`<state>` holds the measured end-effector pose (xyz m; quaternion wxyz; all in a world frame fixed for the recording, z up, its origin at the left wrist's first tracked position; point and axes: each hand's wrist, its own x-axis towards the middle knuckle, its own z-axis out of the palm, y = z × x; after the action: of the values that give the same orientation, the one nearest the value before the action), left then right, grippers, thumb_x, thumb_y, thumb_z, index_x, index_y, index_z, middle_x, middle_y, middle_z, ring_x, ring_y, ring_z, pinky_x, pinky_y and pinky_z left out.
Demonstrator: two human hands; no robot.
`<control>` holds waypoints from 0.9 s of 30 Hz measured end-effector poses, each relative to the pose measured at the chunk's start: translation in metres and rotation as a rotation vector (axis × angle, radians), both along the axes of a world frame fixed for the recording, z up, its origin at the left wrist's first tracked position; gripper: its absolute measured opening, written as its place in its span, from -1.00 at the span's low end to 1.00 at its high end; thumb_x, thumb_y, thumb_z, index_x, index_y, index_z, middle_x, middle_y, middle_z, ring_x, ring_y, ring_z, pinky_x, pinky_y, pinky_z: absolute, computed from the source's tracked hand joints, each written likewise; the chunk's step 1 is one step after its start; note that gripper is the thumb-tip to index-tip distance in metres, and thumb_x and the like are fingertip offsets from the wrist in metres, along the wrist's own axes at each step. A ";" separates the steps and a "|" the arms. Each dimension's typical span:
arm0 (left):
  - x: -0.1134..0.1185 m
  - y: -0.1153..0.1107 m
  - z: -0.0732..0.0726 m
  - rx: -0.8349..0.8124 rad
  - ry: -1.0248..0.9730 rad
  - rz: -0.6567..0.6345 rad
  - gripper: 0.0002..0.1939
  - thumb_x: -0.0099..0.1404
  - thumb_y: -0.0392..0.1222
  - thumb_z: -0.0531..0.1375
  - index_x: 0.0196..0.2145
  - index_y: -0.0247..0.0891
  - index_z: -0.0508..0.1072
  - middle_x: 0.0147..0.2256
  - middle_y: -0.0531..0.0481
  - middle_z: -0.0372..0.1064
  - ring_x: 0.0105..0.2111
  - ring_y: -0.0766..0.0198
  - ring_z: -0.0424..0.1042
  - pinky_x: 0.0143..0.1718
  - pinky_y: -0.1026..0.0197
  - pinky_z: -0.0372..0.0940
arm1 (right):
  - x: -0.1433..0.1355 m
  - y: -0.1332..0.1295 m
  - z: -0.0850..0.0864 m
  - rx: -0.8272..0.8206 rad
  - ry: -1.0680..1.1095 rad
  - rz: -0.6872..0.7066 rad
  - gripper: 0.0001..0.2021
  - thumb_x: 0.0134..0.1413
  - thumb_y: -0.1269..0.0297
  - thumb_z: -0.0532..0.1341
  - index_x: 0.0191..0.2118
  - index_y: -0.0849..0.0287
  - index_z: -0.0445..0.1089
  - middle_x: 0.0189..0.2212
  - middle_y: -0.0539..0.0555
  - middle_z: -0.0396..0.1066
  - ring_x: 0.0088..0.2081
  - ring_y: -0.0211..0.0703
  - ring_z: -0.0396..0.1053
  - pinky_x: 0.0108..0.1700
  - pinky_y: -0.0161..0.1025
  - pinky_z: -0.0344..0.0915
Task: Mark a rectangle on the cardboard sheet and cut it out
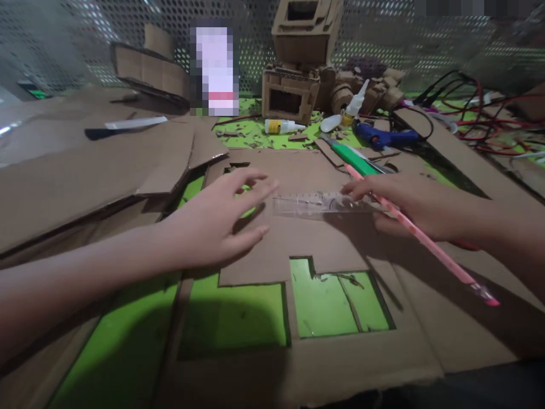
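A brown cardboard sheet (255, 261) with several cut-out openings lies on the green surface. Across its middle rests a clear ruler (304, 204). My left hand (225, 213) is spread over the sheet, its fingertips near the ruler's left end, and it holds nothing. My right hand (413, 201) has a pink pencil (430, 244) between its fingers, with the eraser end toward the lower right. Its fingertips are at the ruler's right part; whether they press on it is unclear. A green cutter (353, 159) lies just beyond the right hand.
Behind are a glue bottle (279, 126), a blue glue gun (385, 136) and cardboard box shapes (289, 94). Red and black wires (464, 108) tangle at the right. Larger cardboard (106, 165) with a knife (123, 128) lies at the left.
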<state>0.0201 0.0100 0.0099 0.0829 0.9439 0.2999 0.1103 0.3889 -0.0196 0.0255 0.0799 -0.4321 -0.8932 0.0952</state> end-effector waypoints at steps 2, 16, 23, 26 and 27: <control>0.006 -0.005 -0.007 0.068 0.055 -0.125 -0.36 0.58 0.07 -0.01 0.38 -0.42 0.40 0.39 -0.48 0.29 0.38 -0.25 0.34 0.40 -0.26 0.29 | 0.005 0.001 -0.010 -0.010 -0.014 0.039 -0.66 0.04 0.38 0.20 -0.03 0.02 0.40 -0.15 0.13 0.60 -0.22 0.11 0.59 -0.28 -0.06 0.47; 0.024 -0.022 -0.020 0.108 0.021 -0.229 -0.52 0.50 -0.11 0.13 0.21 -0.51 0.49 0.27 -0.52 0.47 0.28 -0.23 0.51 0.29 -0.17 0.48 | 0.004 -0.006 -0.044 0.127 0.173 0.078 -0.67 0.27 0.52 0.23 0.04 -0.03 0.41 0.17 0.21 0.58 0.15 0.19 0.57 0.12 0.24 0.54; 0.020 -0.023 -0.021 0.058 0.011 -0.219 -0.57 0.56 -0.08 0.09 0.20 -0.44 0.46 0.24 -0.38 0.54 0.25 -0.19 0.54 0.21 -0.17 0.57 | 0.008 -0.008 -0.040 0.073 0.205 0.080 -0.67 0.26 0.48 0.27 0.03 -0.09 0.47 0.19 0.16 0.58 0.16 0.27 0.57 0.12 0.30 0.55; 0.021 -0.024 -0.021 0.074 -0.001 -0.212 -0.55 0.58 -0.08 0.05 0.20 -0.46 0.47 0.20 -0.36 0.57 0.20 -0.14 0.58 0.20 -0.13 0.58 | 0.010 -0.011 -0.039 0.064 0.187 0.083 -0.63 0.27 0.52 0.23 0.06 -0.09 0.47 0.18 0.18 0.59 0.18 0.26 0.57 0.13 0.26 0.53; 0.021 -0.024 -0.021 0.071 -0.007 -0.207 -0.54 0.59 -0.07 0.04 0.20 -0.46 0.47 0.19 -0.36 0.58 0.20 -0.12 0.59 0.22 -0.10 0.57 | 0.011 -0.012 -0.040 0.062 0.178 0.080 -0.62 0.28 0.53 0.21 0.07 -0.09 0.46 0.19 0.18 0.59 0.20 0.26 0.56 0.15 0.25 0.52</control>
<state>0.0414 -0.0139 -0.0111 0.0612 0.9718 0.1966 0.1152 0.3997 -0.0316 -0.0143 0.1684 -0.3833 -0.9016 0.1088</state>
